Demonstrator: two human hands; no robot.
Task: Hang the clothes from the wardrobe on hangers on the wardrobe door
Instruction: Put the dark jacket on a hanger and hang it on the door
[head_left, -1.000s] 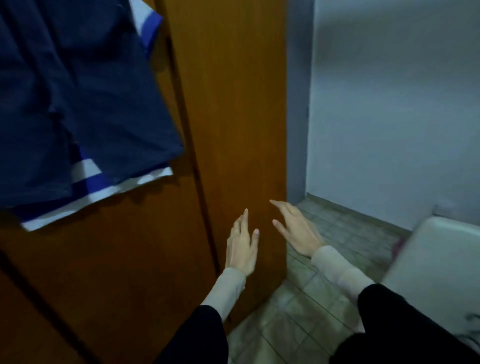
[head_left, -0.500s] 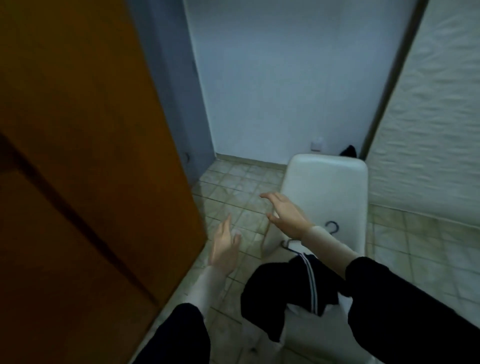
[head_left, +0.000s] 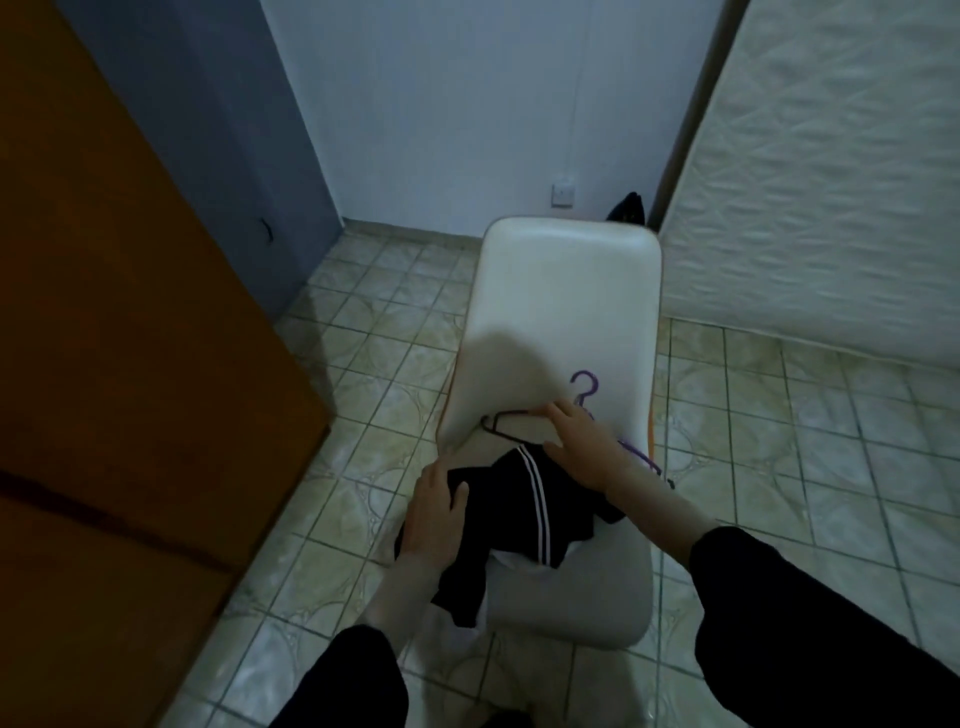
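**White chair, black striped garment, hangers on the seat**

So the whole scene sits on a white plastic chair (head_left: 566, 291) in the corner of a small room. Floor (head_left: 779, 467) is pale greenish tile with curved patterns, kind of worn looking. The wooden wardrobe door (head_left: 114, 364) fills the left side, orange-brown, with a dark seam running across it low down. Behind the chair there's a plain white wall with a socket (head_left: 562, 193) low on it, and a quilted white mattress (head_left: 831, 182) leans upright on the right. A small dark thing pokes out between the chair back and the mattress, can't tell what it is.

The task stuff: a black garment (head_left: 524, 514) with white side stripes lies bunched on the seat toward its front left edge, partly drooping over that edge. Just behind it, near the back of the seat, lie hangers — a purple hanger (head_left: 586, 387) with its hook up against the backrest, and a darker one (head_left: 498, 422) beside it on the left.

Left hand (head_left: 434, 512) rests on the garment's left edge, fingers curled over the cloth, so that grip is closed around fabric. Right hand (head_left: 587, 449) lies over the hangers, fingers stretched out fairly straight and touching them, nothing pinched as far as I can see. Both arms wear dark sleeves.
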